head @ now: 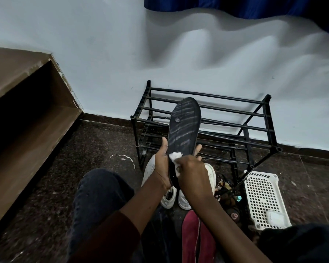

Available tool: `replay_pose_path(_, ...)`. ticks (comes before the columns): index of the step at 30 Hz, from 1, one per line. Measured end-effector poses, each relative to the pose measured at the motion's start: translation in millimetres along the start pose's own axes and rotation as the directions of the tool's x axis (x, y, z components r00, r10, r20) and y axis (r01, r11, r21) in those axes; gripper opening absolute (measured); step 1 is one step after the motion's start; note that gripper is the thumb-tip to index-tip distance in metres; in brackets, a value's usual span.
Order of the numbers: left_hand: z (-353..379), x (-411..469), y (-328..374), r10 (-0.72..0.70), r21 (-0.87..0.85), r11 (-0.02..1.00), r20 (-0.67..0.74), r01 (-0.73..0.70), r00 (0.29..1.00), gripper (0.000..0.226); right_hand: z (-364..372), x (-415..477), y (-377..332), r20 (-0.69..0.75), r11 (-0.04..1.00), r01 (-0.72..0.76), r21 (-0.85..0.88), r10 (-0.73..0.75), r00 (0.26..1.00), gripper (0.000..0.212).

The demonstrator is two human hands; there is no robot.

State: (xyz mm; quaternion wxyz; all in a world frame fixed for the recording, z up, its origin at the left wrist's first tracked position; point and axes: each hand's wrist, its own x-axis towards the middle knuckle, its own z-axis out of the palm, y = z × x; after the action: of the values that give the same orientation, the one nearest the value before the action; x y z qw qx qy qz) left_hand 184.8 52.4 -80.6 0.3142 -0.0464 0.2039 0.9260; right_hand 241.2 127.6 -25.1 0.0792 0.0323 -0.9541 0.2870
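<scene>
A black slipper [184, 126] stands upright in front of me with its ribbed, dusty sole turned toward me. My left hand [162, 168] grips its heel end from behind, thumb up along the left edge and fingertips showing at the right edge. My right hand [191, 173] pinches a white wad of tissue or cloth [175, 156] and presses it against the lower part of the sole. The slipper's upper side is hidden.
A black two-tier shoe rack [235, 118] stands against the pale blue wall. White sneakers [168, 198] lie on the dark floor under my hands, a maroon cloth [194, 236] nearer me. A white perforated basket [264, 196] sits right, a brown wooden bench [27, 114] left.
</scene>
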Motion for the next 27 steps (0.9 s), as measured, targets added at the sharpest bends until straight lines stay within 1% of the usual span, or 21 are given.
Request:
replay_pose_path(3,-1.8,-1.1,5.0,0.059,0.005,0.998,0.023,-0.059,0.998,0.079,-5.8,-13.6,-1.1,0.034,0.993,0.019,0.112,-0.023,0.999,0.022)
replay_pose_path(5,-4.5,-0.5,6.7,0.068,-0.019,0.998,0.028,-0.067,0.997,0.075,-7.5,-17.3,-1.7,0.026,0.988,0.037,0.149,-0.042,0.999,0.033)
replay_pose_path(6,-6.0,0.0,6.6,0.059,-0.029,0.998,0.02,-0.058,0.998,0.074,-8.4,-16.8,-1.5,0.03,0.987,0.071,0.144,-0.076,0.997,0.037)
replay_pose_path(8,-8.4,1.0,4.7,0.035,-0.036,0.999,0.011,-0.034,0.999,0.073,-8.2,-10.8,-3.9,0.01,0.983,0.165,0.077,-0.166,0.986,0.032)
replay_pose_path(10,-7.7,1.8,3.3,-0.003,-0.026,1.0,0.012,0.003,1.0,0.072,-7.4,-1.5,-6.5,-0.036,0.984,0.176,0.016,-0.175,0.984,0.023)
replay_pose_path(12,-4.4,1.5,3.2,-0.063,-0.06,0.996,0.024,0.064,0.998,0.076,-7.3,9.1,-6.9,-0.098,0.986,0.162,-0.025,-0.164,0.982,0.018)
replay_pose_path(14,-1.0,0.2,3.0,-0.083,-0.115,0.99,0.032,0.086,0.996,0.077,-7.9,15.7,-7.2,-0.082,0.986,0.157,-0.052,-0.161,0.984,0.017)
replay_pose_path(16,-0.8,0.3,2.6,-0.074,-0.076,0.994,0.017,0.075,0.997,0.077,-7.2,18.6,-2.8,-0.061,0.984,0.171,-0.049,-0.173,0.983,0.019)
replay_pose_path(18,-4.5,1.4,2.7,-0.055,-0.075,0.996,0.027,0.057,0.998,0.075,-4.9,16.3,1.7,-0.022,0.982,0.185,0.026,-0.185,0.983,0.022)
replay_pose_path(19,-7.1,2.5,3.2,-0.033,-0.084,0.996,0.01,0.034,0.999,0.073,-4.4,13.3,2.8,0.009,0.981,0.181,0.072,-0.183,0.983,0.021)
replay_pose_path(21,-9.6,3.4,5.2,0.004,-0.075,0.997,-0.012,-0.005,1.0,0.069,-2.9,2.0,3.0,0.056,0.976,0.186,0.111,-0.193,0.98,0.019)
replay_pose_path(23,-8.4,3.0,7.6,0.008,-0.067,0.998,-0.009,-0.009,1.0,0.069,-3.5,-10.7,2.2,0.062,0.967,0.226,0.119,-0.234,0.97,0.018)
replay_pose_path(25,-7.1,2.5,8.0,0.001,-0.055,0.998,-0.047,-0.003,0.999,0.071,-3.4,-16.7,4.1,0.051,0.959,0.258,0.116,-0.265,0.963,0.014)
replay_pose_path(27,-8.5,2.1,7.0,-0.018,-0.037,0.999,-0.071,0.016,0.997,0.074,-1.8,-14.9,7.8,0.06,0.959,0.259,0.114,-0.266,0.962,0.01)
